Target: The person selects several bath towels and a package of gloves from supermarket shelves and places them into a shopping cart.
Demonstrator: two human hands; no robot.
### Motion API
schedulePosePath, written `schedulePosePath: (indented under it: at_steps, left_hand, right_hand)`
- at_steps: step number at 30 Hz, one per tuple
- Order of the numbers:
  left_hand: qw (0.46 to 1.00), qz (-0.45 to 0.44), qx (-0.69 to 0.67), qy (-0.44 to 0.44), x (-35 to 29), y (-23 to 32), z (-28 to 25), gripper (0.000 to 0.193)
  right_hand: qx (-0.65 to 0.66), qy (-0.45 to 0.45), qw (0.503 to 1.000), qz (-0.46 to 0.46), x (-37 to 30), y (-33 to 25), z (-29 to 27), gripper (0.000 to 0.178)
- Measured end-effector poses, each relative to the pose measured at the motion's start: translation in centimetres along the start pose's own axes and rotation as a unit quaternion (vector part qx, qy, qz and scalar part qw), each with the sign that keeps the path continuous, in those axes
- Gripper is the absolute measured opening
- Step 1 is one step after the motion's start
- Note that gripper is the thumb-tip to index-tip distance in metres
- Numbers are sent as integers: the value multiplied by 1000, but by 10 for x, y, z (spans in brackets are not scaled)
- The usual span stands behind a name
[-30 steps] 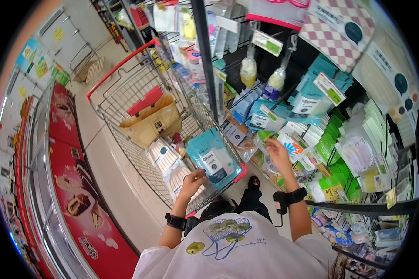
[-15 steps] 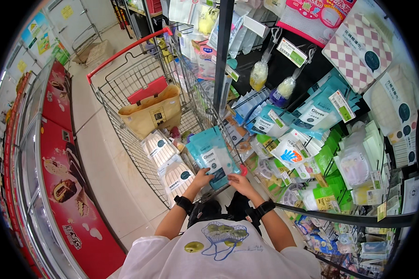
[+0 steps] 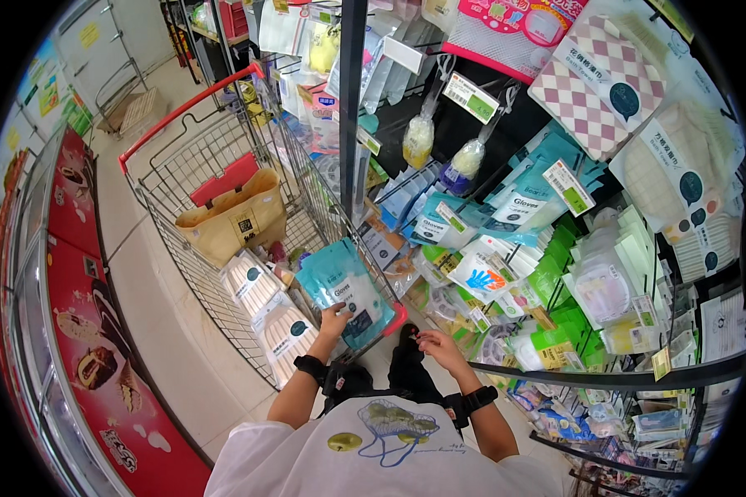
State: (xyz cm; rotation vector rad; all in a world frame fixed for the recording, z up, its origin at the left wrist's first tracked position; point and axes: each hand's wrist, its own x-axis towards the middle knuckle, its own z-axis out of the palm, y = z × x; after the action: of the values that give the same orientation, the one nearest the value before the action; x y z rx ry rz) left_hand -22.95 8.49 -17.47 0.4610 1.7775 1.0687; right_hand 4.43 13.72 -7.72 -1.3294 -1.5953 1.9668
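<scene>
A teal pack of gloves (image 3: 348, 290) lies slanted in the near end of a wire shopping cart (image 3: 224, 323). My left hand (image 3: 334, 319) grips its lower left edge, the fingers over the front. My right hand (image 3: 442, 348) is off the pack, between the cart and the shelf rack. It is empty, with its fingers loosely bent and apart. Beside the gloves, two striped cloth packs (image 3: 283, 331) lie along the cart's left side. Farther up the cart stands a tan paper-like bag (image 3: 236, 217).
To my right a black-framed rack carries more glove packs (image 3: 518, 203), two bottle brushes (image 3: 464, 157), a checkered towel pack (image 3: 605, 83) and green-topped packages (image 3: 555, 282). A dark post (image 3: 352, 108) rises beside the cart. Red freezer cases (image 3: 99, 348) line the left.
My right hand has let go of the glove pack and moved away to the right. The pack rests lower in the cart, my left hand still on it. The view has shifted right.
</scene>
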Motion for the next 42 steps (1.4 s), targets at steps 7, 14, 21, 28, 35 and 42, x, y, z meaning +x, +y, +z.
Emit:
schedulePosePath:
  at_steps: [7, 14, 21, 28, 35, 42]
  left_hand:
    - [999, 26, -32, -27, -8, 23, 25, 44]
    - [991, 133, 0, -13, -33, 69, 19, 32]
    - [984, 148, -96, -17, -91, 127, -19, 13]
    - [967, 186, -139, -110, -118, 166, 9, 11]
    - [961, 188, -103, -174, -107, 200, 59, 15]
    - [930, 221, -101, -274, -102, 236, 122, 18]
  right_hand:
    - [-23, -34, 999, -2, 15, -10, -19, 30]
    - [-20, -58, 997, -41, 28, -36, -38, 30]
    - [-24, -114, 990, -78, 45, -72, -36, 42]
    - [-94, -193, 962, -171, 42, -96, -45, 43]
    - [-40, -35, 979, -197, 2, -112, -97, 30]
    - [-32, 61, 976, -207, -34, -123, -149, 31]
